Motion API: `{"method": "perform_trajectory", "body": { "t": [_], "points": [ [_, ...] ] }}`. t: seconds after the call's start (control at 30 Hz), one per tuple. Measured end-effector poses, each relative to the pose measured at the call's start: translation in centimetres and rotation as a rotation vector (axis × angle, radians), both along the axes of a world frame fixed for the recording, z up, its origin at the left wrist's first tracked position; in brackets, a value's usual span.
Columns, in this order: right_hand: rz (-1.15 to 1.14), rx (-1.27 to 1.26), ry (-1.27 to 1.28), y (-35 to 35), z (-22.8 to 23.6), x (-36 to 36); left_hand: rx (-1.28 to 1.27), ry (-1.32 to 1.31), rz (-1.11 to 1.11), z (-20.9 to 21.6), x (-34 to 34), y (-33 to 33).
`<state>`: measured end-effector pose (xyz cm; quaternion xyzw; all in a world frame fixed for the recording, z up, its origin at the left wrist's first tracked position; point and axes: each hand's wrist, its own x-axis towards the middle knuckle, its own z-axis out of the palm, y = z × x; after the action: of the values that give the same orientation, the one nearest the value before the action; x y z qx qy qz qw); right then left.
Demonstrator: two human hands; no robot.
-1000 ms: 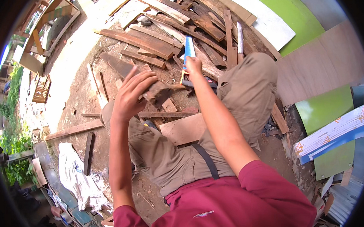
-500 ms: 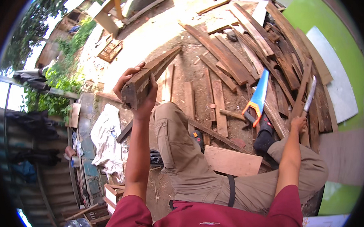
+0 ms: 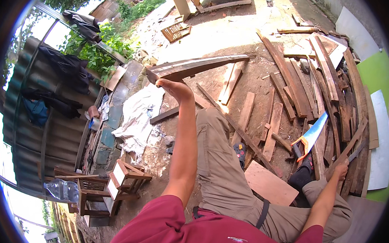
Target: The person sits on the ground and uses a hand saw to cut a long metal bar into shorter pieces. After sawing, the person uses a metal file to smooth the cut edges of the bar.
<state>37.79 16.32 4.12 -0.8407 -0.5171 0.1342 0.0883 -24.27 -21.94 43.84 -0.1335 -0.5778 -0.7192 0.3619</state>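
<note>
Raised in front of me, my left hand (image 3: 175, 89) grips a thick wooden beam (image 3: 188, 70) near its end, from below. The beam is held in the air, its far end pointing right. Low at the right, my right hand (image 3: 342, 168) is closed around the handle of a long knife (image 3: 357, 151), whose blade points up and right beside a wooden strip (image 3: 355, 136). My fingers partly hide the handle. A handsaw (image 3: 312, 136) with a blue blade and orange handle lies by my foot, left of the right hand.
Loose planks (image 3: 288, 82) cover the ground ahead and right. A plywood piece (image 3: 266, 183) lies by my legs. White cloth (image 3: 140, 113), a small wooden stool-like frame (image 3: 119, 181) and a clear plastic bottle (image 3: 60, 190) are at left. A wooden frame structure (image 3: 224, 5) stands at the back.
The view has swung left, so the surroundings appear further right. The beam has turned from pointing away to lying more crosswise in my left hand. The knife stays in my right hand, now tilted further right.
</note>
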Motion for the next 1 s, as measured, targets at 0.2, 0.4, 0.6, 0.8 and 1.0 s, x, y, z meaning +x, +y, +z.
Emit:
{"method": "perform_trajectory", "body": {
  "t": [0.2, 0.4, 0.6, 0.8, 1.0],
  "points": [
    [0.079, 0.365, 0.291, 0.0, 4.7, -3.9, -0.181, 0.275, -0.391, -0.7, 1.7, -1.1],
    [0.435, 0.736, 0.703, -8.4, 21.5, -19.0, -0.289, 0.391, -0.348, -1.4, 5.8, -2.6],
    [0.633, 0.149, 1.318, -22.0, 31.6, -25.8, -0.246, 0.119, -0.679, -3.4, 10.4, -5.5],
    [0.969, -0.148, 1.054, -33.3, 34.1, -19.7, 0.07, -0.184, -0.946, -6.9, 18.4, -6.9],
    [1.121, -0.099, 0.714, -36.3, 36.1, -10.5, 0.9, -1.109, -1.244, -9.4, 24.8, -7.4]
  ]
}}
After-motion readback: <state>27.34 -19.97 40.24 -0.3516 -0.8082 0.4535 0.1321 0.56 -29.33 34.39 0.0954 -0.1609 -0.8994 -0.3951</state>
